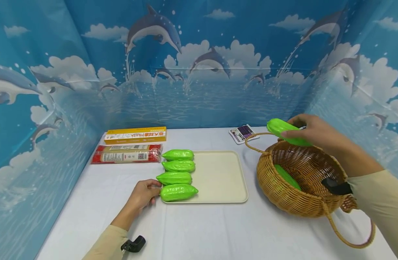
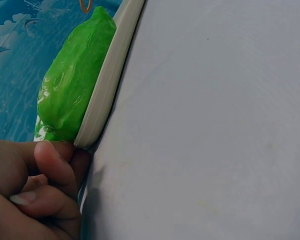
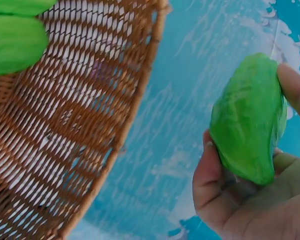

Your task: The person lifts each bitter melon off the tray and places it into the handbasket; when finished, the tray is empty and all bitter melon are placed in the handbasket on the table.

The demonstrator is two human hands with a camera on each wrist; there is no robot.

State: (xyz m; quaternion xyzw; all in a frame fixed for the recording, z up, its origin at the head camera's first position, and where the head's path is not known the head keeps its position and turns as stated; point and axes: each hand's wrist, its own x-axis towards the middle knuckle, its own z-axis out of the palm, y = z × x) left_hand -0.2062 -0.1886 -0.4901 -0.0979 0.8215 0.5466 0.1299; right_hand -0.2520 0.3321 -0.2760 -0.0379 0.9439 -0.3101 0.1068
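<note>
My right hand (image 1: 311, 128) grips a glossy green gourd (image 1: 285, 130), bumpy and elongated, above the far rim of a brown wicker basket (image 1: 283, 196). In the right wrist view, fingers and thumb hold that gourd from its sides, and two green gourds (image 3: 15, 45) show inside the basket. On the left, my left hand (image 1: 145, 195) pinches the left edge of a cream tray (image 1: 221, 177), beside the nearest gourd (image 1: 178, 192). Several green gourds lie in a column along the tray's left side, their tips pointing sideways.
Behind the tray on the left lie a yellow pasta box (image 1: 135, 135) and a red-ended noodle packet (image 1: 127, 154). A small purple-and-white card-like pack (image 1: 242, 134) lies near the back. The basket's handles (image 1: 351, 245) flop outward onto the white table. A dolphin-print curtain (image 1: 199, 97) encloses the back and sides.
</note>
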